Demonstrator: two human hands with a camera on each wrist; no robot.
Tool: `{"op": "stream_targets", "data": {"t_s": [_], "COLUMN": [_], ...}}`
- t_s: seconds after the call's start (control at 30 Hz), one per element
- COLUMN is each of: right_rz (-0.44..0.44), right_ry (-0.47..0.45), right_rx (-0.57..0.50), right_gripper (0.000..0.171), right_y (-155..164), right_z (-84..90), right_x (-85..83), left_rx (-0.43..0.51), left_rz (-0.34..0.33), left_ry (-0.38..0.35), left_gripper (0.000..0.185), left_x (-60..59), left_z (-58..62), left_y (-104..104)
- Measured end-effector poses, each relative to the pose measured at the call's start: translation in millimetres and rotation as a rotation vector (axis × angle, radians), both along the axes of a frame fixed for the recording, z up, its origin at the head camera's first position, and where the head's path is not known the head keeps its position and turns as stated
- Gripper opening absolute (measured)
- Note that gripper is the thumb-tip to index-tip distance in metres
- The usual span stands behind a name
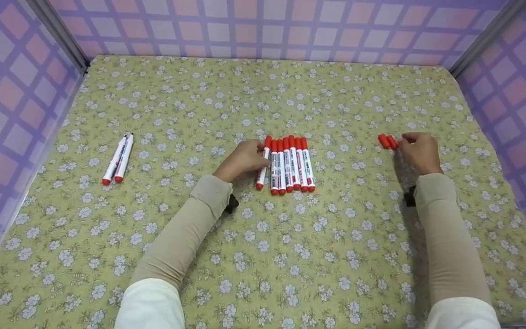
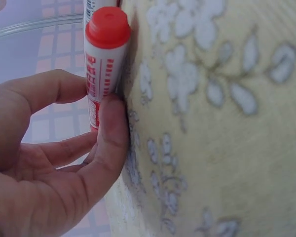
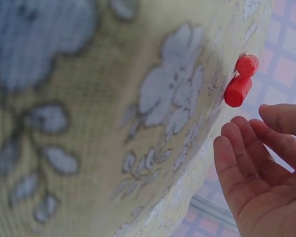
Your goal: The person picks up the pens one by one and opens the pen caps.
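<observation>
A row of several white markers with red caps (image 1: 290, 164) lies mid-table on the floral cloth (image 1: 263, 256). My left hand (image 1: 259, 156) is at the row's left end. Its thumb and forefinger pinch the leftmost marker (image 1: 263, 163), which lies slanted away from the others. In the left wrist view the thumb (image 2: 111, 133) presses that marker (image 2: 106, 59) against the cloth. Two loose red caps (image 1: 387, 141) lie side by side to the right. My right hand (image 1: 405, 142) hovers just right of them, fingers loosely curved and holding nothing; the caps (image 3: 239, 86) sit beyond its fingertips (image 3: 237, 143).
Two more markers (image 1: 118, 159) lie together at the left of the cloth, red ends toward me. Purple and pink checked walls (image 1: 263, 27) close the table at the back and both sides.
</observation>
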State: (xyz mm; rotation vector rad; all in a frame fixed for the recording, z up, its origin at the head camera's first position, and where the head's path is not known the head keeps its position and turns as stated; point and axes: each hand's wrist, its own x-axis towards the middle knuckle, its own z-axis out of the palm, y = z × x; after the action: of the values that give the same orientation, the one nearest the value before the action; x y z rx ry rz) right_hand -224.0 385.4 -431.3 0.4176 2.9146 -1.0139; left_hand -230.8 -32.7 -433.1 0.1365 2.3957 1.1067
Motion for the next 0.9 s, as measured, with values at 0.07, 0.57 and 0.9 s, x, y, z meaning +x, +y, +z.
{"op": "stream_targets", "data": {"t_s": [0.07, 0.57, 0.9], "right_rz": [-0.005, 0.032, 0.062], "right_ry": [-0.005, 0.039, 0.041], "right_rx": [-0.001, -0.006, 0.007], "right_gripper": [0.047, 0.046, 0.044], "right_y": [-0.2, -3.2, -7.7], "right_z": [-0.4, 0.9, 4.6], "right_x": [0.2, 1.0, 2.9], "left_rx": [0.002, 0.078, 0.262], "left_rz": [-0.001, 0.027, 0.111], "left_ry": [0.004, -0.093, -0.205], "left_gripper": [0.048, 0.052, 0.053], "left_x": [-0.1, -0.6, 0.1], "left_z": [-0.9, 3.8, 2.8], "left_y": [-1.8, -10.5, -16.7]}}
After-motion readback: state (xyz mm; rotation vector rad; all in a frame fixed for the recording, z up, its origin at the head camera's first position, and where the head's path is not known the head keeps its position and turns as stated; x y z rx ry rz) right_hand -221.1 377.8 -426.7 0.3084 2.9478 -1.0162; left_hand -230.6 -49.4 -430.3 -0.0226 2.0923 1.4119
